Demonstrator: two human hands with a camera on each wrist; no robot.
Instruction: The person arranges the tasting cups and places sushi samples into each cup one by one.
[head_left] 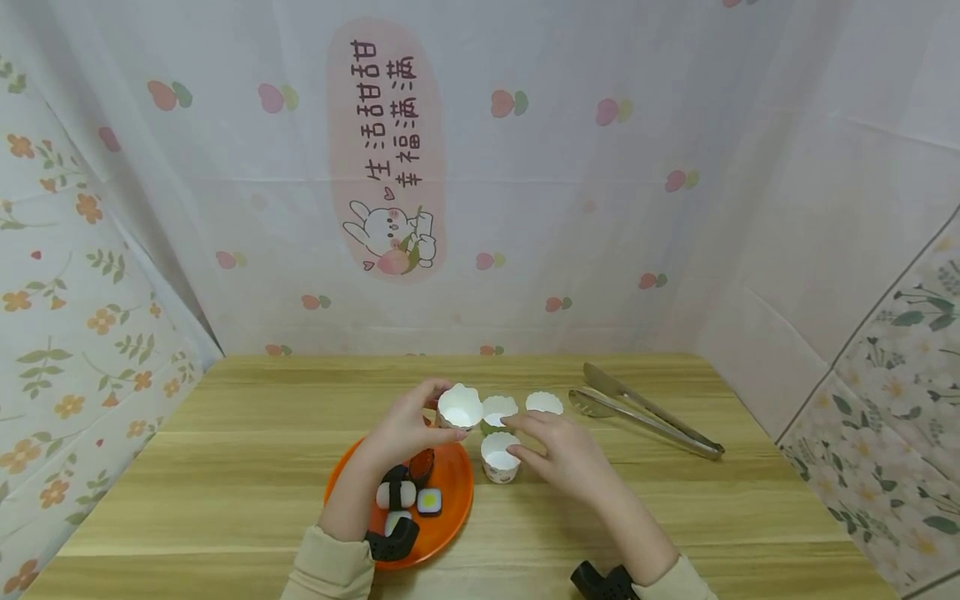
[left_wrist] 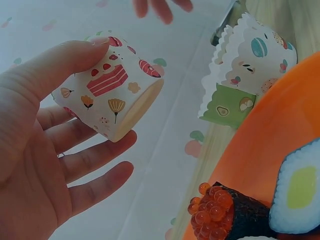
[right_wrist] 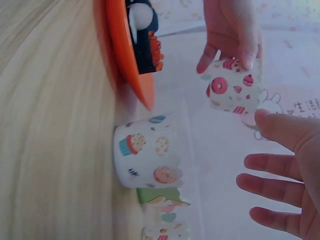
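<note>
My left hand [head_left: 401, 429] pinches a paper cupcake cup [left_wrist: 112, 82] printed with pink cake slices, raised beside the other cups. The thumb lies on its outer wall, while the lower fingers stretch out behind it. My right hand [head_left: 562, 450] holds nothing, its fingers extended over the standing cups. Nearest to it is a white cup [head_left: 500, 458] with cupcake and donut prints, upright on the table. Behind that stand a green cup [head_left: 497, 410] and another white-rimmed cup [head_left: 543, 403], the latter partly hidden by the right hand.
An orange plate [head_left: 453, 533] sits under my left forearm. On it are a roe-topped sushi [left_wrist: 212, 210], a square roll [head_left: 430, 502] with a yellow-green centre and a black-banded piece [head_left: 396, 495]. Metal tongs [head_left: 652, 412] lie at the back right of the wooden table [head_left: 225, 467].
</note>
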